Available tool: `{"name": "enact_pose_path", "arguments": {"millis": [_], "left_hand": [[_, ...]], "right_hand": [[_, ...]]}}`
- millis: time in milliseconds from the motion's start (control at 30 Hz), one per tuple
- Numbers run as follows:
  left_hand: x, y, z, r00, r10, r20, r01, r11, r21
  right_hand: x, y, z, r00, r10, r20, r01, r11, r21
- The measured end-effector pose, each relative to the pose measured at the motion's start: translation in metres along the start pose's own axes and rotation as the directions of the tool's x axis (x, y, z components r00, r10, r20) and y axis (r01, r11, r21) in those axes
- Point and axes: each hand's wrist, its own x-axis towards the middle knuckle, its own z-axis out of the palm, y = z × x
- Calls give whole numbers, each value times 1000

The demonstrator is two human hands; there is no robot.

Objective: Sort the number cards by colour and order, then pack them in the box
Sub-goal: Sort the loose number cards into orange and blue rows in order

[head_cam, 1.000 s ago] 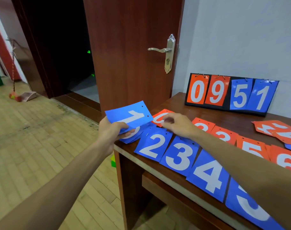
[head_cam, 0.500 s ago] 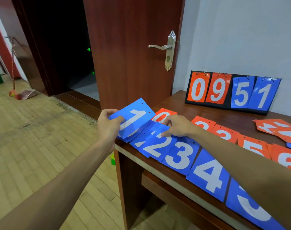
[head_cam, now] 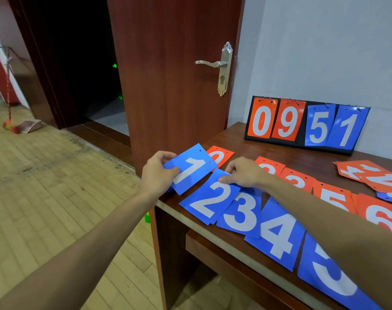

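Lower right of frame, nearest: blue 5 card flat on the counter, partly under the right forearm and overhanging the front edge. Next up-left: blue 4 card, blue 3 card, blue 2 card, a row along the front edge w/ edges overlapping. Each has its long axis front-to-back, digit tops toward the wall, leaning a bit to upper right.

Right hand, frame centre, fingers curled, pinches the far end of the blue 2 card.

Left hand grips the blue 1 card at the counter's left corner, thumb on its face. Card is tilted, long axis lower left to upper right, punched holes at the upper-right end.

Behind: orange 0 card, then an orange row to the right reading 3, 5, 6; one digit is half hidden by the hand. Loose orange pile at right edge, digits unreadable.

Far back vs the wall: upright scoreboard, reads 0 9 in orange, 5 1 in blue. Upper centre: brown door w/ metal handle.
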Motion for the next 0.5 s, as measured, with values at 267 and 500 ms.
{"name": "enact_pose_path", "arguments": {"millis": [267, 500], "left_hand": [[-8, 0, 1, 976, 188, 114, -219, 878, 425], [-14, 3, 12, 954, 172, 247, -294, 711, 639]], "right_hand": [[-2, -3, 11, 999, -18, -36, 14, 995, -100], [-21, 4, 0, 994, -38, -104, 24, 992, -126]]}}
